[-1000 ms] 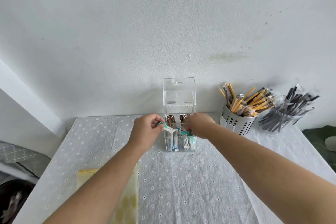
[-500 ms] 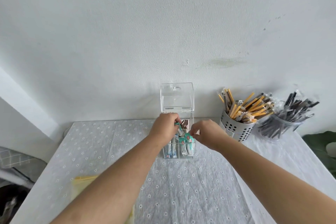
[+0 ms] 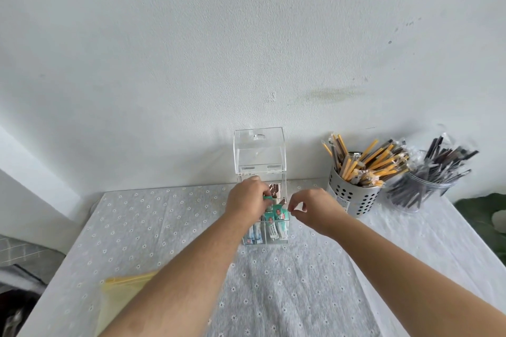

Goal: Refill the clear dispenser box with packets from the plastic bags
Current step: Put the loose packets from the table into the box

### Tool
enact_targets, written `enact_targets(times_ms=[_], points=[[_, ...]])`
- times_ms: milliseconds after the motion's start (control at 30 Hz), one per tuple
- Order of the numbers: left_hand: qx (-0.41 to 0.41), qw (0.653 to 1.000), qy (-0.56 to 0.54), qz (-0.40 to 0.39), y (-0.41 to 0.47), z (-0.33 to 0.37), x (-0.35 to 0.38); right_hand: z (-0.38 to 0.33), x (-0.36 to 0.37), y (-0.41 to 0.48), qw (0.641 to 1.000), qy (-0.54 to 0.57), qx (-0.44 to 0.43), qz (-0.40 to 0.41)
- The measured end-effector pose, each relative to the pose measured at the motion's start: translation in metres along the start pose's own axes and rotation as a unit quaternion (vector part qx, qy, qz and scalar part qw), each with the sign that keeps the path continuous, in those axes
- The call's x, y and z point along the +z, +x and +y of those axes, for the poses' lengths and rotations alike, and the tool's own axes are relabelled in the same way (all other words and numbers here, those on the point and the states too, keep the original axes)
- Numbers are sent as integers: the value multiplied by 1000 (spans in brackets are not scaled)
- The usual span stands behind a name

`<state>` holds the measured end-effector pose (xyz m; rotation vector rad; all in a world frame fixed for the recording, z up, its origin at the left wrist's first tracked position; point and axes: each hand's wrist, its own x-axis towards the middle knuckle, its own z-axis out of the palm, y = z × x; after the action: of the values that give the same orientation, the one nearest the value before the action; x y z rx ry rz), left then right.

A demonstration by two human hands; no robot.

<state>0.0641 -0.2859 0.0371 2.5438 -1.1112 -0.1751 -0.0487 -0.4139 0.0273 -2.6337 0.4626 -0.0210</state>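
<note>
A clear dispenser box stands at the back of the table, its hinged lid raised against the wall. Teal and white packets stand in its front compartments, brown ones further back. My left hand is over the box's left side, fingers closed on a teal packet that it holds down into the box. My right hand hovers just right of the box, thumb and forefinger pinched near a packet's top edge, with nothing visibly in it. A yellowish plastic bag lies near left, partly under my forearm.
A perforated metal cup of yellow and brown wrapped sticks stands right of the box, with a clear tub of dark wrapped sticks beyond it. A floral cloth covers the table. Green leaves show at the far right edge.
My left hand has carried the teal packet right, from beside the box to inside its top. My right hand has drawn back out of the box to its right side.
</note>
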Motion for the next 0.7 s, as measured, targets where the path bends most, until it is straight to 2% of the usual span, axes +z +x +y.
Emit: enact_targets(times_ms=[233,700], points=[[-1,998,54,-24,6,4,9,-4,9,0,1000,17,-13,15],[-4,996,77,-34,9,-1,15,-4,16,3,1000,19,-8,15]])
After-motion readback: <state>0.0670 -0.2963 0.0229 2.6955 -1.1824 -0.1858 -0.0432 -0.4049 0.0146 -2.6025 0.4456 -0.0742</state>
